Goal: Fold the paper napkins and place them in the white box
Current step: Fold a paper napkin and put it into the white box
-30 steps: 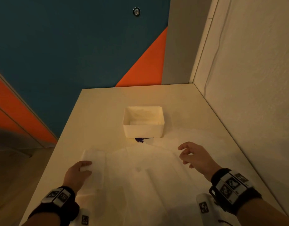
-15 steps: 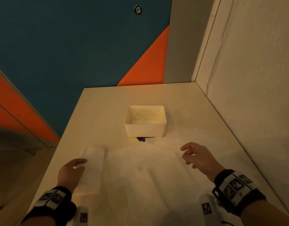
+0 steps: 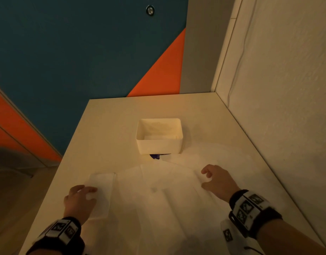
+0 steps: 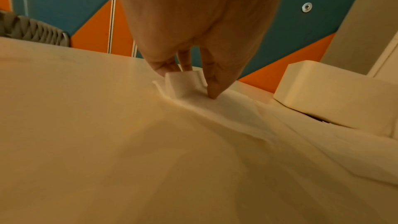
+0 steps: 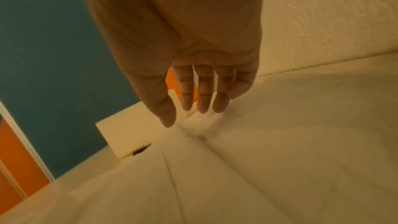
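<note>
White paper covers most of the table (image 3: 110, 126) in front of me: unfolded napkins (image 3: 167, 196) spread flat and overlapping, and a folded napkin (image 3: 103, 190) lying as a narrow strip at their left edge. My left hand (image 3: 79, 201) is on the near end of that strip; in the left wrist view my fingertips (image 4: 213, 91) pinch up a small ridge of it. My right hand (image 3: 217, 181) hovers over the right side of the spread sheets, fingers (image 5: 203, 94) relaxed and slightly apart, gripping nothing. Beyond the napkins, toward the far end of the table, stands the white box (image 3: 159, 146), with something pale lying inside it. A small dark scrap (image 3: 156, 156) peeks out at its near base.
</note>
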